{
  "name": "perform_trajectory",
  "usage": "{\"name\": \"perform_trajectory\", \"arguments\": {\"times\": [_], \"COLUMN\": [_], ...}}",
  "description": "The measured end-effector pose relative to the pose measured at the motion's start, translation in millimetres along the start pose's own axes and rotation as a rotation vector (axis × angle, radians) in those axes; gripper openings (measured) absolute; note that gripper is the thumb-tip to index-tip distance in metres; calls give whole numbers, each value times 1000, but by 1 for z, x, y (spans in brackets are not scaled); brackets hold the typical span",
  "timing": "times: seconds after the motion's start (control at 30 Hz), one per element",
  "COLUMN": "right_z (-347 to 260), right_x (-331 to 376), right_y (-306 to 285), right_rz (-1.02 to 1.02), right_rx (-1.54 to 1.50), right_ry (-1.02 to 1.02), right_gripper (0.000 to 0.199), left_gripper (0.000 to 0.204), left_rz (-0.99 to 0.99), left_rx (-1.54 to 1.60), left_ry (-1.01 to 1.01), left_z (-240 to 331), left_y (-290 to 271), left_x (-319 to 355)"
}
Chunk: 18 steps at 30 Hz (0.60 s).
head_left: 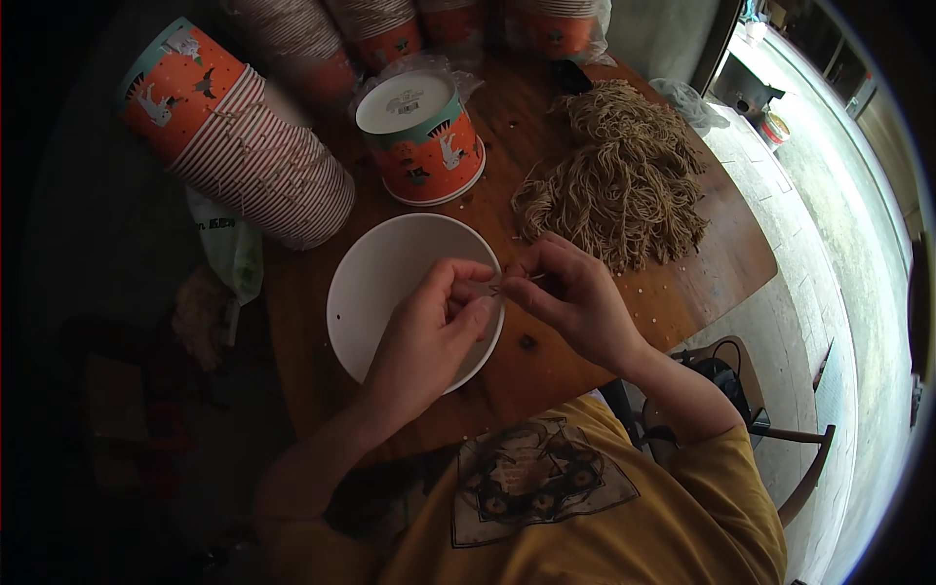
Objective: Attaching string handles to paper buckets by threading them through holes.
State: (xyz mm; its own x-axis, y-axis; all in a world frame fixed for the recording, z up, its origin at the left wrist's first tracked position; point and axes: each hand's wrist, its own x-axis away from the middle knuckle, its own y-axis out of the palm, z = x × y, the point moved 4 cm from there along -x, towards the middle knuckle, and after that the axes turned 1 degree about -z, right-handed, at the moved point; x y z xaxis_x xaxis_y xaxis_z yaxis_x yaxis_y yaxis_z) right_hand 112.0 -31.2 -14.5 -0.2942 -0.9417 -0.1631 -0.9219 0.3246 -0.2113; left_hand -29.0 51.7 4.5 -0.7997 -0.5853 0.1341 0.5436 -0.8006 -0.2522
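A round white paper tub (375,278) lies with its opening toward me at the table's near edge. Over its opening, my left hand (436,327) is closed in a pinch at the right rim. My right hand (577,297) meets it there, thumb and forefinger pressed together. A short bit of thin tan cord (494,290) shows between the fingertips; most of it is hidden by my fingers. Beyond my right hand, a loose heap of tan cords (624,175) spreads over the table.
An orange and green printed tub (424,146) stands upside down behind the white one. At left leans a tall nested stack of tubs (263,156) with cords hanging on it. More stacks (385,34) line the back. A wooden chair (809,468) is at right.
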Motion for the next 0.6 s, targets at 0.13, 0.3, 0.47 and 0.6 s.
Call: {"name": "perform_trajectory", "arguments": {"times": [0.13, 0.3, 0.47, 0.6], "right_z": [-5, -10, -10, -7], "right_x": [1, 3, 5, 5], "right_y": [1, 1, 1, 2], "right_rz": [13, 31, 53, 62], "right_rx": [34, 105, 173, 145], "right_ry": [-3, -65, -113, -128], "right_gripper": [11, 10, 10, 10], "left_gripper": [12, 9, 12, 10], "left_rz": [-38, 4, 114, 123], "left_rx": [53, 87, -160, -59], "left_ry": [-52, -14, 135, 105], "left_z": [-3, -6, -3, -5], "left_y": [1, 4, 4, 5], "left_x": [-10, -11, -11, -12]}}
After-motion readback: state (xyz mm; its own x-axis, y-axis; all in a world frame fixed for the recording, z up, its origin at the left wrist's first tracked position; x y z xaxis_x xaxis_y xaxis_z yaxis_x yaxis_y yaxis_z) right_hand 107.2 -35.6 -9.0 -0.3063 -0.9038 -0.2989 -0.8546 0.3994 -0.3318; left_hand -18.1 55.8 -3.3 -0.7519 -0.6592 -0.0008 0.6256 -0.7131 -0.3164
